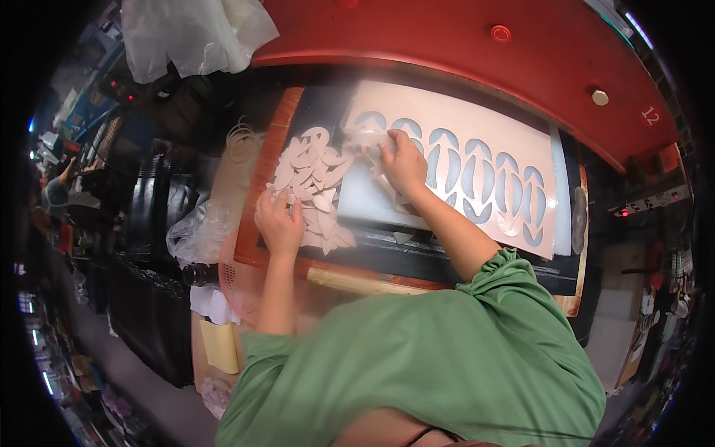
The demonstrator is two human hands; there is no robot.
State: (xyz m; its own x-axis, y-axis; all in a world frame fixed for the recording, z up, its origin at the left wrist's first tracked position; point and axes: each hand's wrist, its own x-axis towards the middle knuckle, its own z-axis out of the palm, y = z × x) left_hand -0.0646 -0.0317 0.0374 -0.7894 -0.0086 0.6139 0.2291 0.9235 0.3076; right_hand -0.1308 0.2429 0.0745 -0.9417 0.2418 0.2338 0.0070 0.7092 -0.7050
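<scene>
My right hand (404, 162) reaches over the left end of a pale die-cut sheet (477, 112). Its fingers are closed on a thin pale cut piece (366, 138), blurred by motion. Curved, shoe-sole-like outlines run in a row across the sheet, with blue-grey showing through the openings. Left of the sheet lies a loose pile of pale cut pieces (316, 167), some curved, some leaf-shaped. My left hand (281, 223) rests at the pile's near left edge, fingers apart, with no piece visibly gripped.
Beneath everything is a black work surface with a wooden border (252, 223). A red machine body (447, 37) spans the far side. Clear plastic bags (195, 232) and a pink perforated basket (237, 279) stand at the left. A dark grey elongated object (579, 220) lies at the right edge.
</scene>
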